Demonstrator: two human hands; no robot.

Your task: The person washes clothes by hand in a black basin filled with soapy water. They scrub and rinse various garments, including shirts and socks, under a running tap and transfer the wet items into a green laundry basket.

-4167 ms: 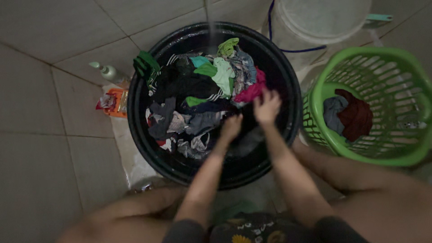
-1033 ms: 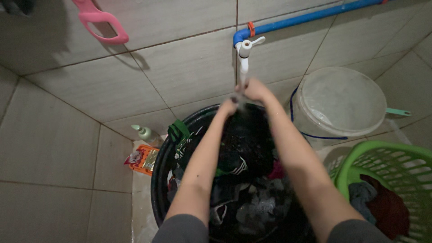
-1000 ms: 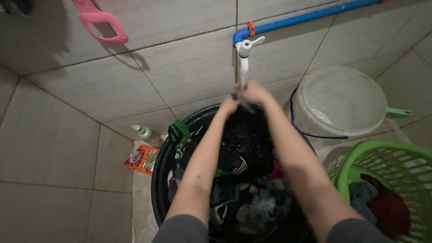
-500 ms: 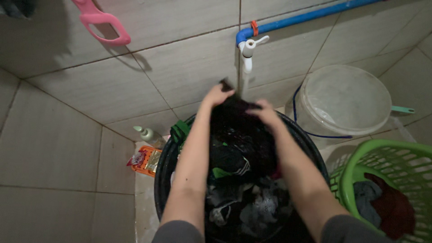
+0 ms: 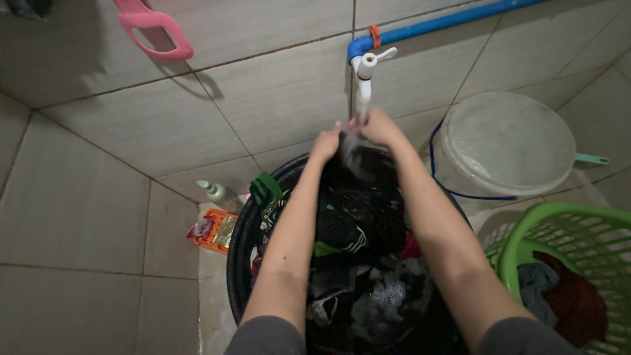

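I observe both hands raised under the white tap (image 5: 363, 75), which hangs from a blue pipe (image 5: 447, 23) running along the tiled wall (image 5: 263, 98). My left hand (image 5: 327, 143) and right hand (image 5: 376, 127) sit close together, each clamped on the upper edge of a dark garment (image 5: 358, 197); the fingers are closed into the cloth, the two grips nearly touching. Water from the tap falls onto the cloth between the hands. The garment hangs down from the grips over the black tub (image 5: 238, 243), its lower part lying against the heap of wet clothes (image 5: 368, 296) inside, where grey, green and pink pieces show. A green item (image 5: 265, 187) is draped over the tub's left rim. On the floor to the left of the tub stand a pale bottle (image 5: 217, 193) and, just beside it, an orange packet (image 5: 214, 231). To the right of the tap, near the wall, stands a translucent white bucket (image 5: 506, 141) with a blue cord handle and a teal-handled item (image 5: 591, 158) at its far side. A green laundry basket (image 5: 559, 223) sits at the lower right, holding a dark red cloth (image 5: 572, 306) and a grey cloth (image 5: 531, 279). A pink handle (image 5: 154, 29) hangs at the upper left of the wall.
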